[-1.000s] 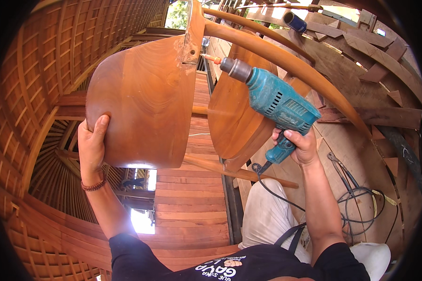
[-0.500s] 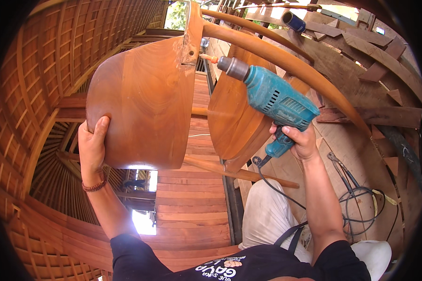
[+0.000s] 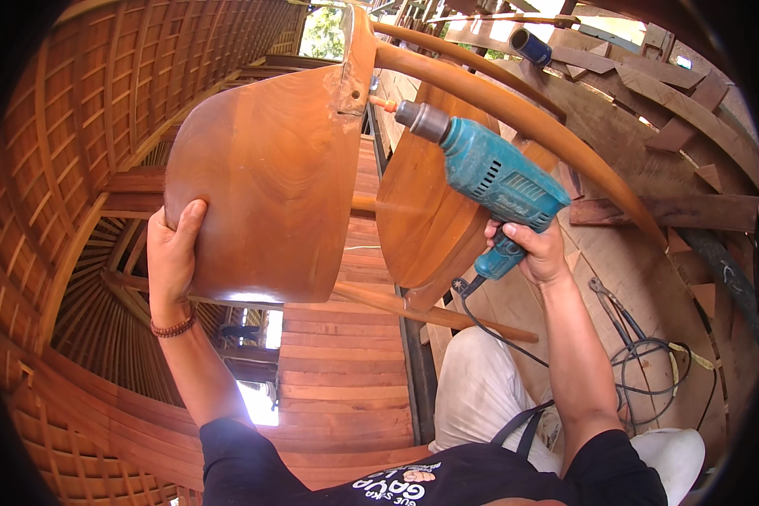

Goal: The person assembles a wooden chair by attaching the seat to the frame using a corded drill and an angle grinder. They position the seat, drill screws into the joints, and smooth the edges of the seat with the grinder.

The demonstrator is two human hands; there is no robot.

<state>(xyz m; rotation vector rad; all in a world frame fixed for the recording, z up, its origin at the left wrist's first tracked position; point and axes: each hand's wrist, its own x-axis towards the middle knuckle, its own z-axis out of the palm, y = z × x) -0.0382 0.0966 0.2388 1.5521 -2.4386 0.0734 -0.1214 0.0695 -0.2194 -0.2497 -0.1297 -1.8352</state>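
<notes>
Gripping curved wooden panel with left hand at panel's left lower edge: thumb up on the facing surface, fingers wrapped behind the rim, out of view. Beaded bracelet on that wrist.

Holding teal electric drill in right hand, fist clamped around pistol grip; index finger position on trigger not discernible. Drill angled up and left, dark chuck leading, orange bit touching panel's upper right corner, just beside a rough notch where panel meets upright post.

Second wooden panel sitting right of the first, behind the drill, partly hidden by drill body. Long curved wooden rail sweeping from post at far centre down to the right, passing above the drill. Thin wooden stick running near-left to right under both panels.

Black power cord dropping from drill grip base, running right toward coiled cable on plank floor. Pliers-like tool lying on floor near the coil, right of forearm.

Lattice wooden furniture frames stacked at left, slats curving with lens. Loose wooden offcuts piled far right. Dark cylindrical object resting on timber at far right top.

Light trousers and dark shirt visible at near edge.
</notes>
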